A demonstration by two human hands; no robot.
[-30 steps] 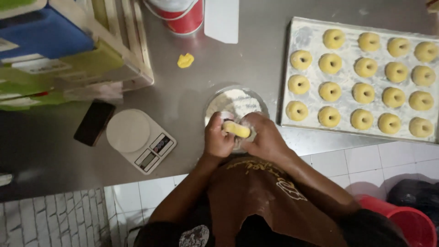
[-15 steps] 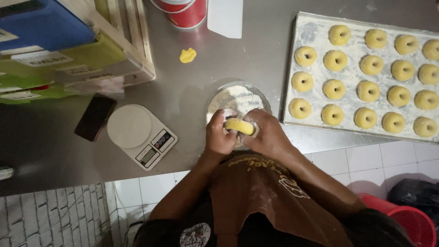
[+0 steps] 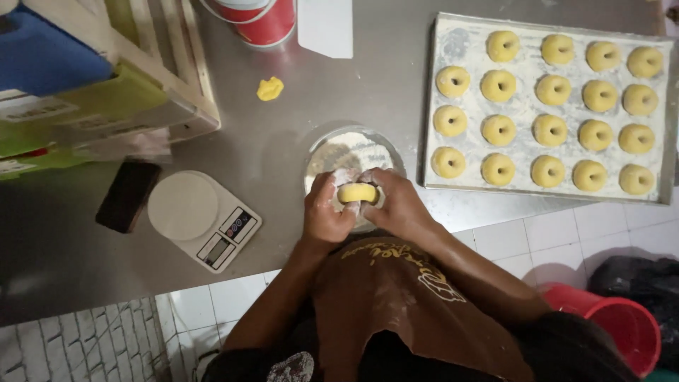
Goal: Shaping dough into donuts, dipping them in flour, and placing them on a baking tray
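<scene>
A yellow ring of dough [image 3: 357, 193] sits between both hands above a round bowl of flour [image 3: 351, 150] on the steel table. My left hand [image 3: 327, 214] grips the ring's left side and my right hand [image 3: 397, 205] its right side, with floury fingers on both. To the right lies a floured baking tray [image 3: 453, 44] with several yellow dough rings [image 3: 498, 129] in rows. A small loose lump of yellow dough [image 3: 269, 88] lies on the table farther back.
A white kitchen scale [image 3: 204, 218] and a black phone [image 3: 127, 195] sit to the left. A wooden crate with boxes [image 3: 106, 78] fills the back left. A red tub [image 3: 258, 18] and white scraper [image 3: 325, 27] stand behind. A red bucket [image 3: 615, 325] sits on the floor at right.
The dough piece between my hands has turned and now shows as a ring with a hole. The hands stayed above the flour bowl, shifting slightly.
</scene>
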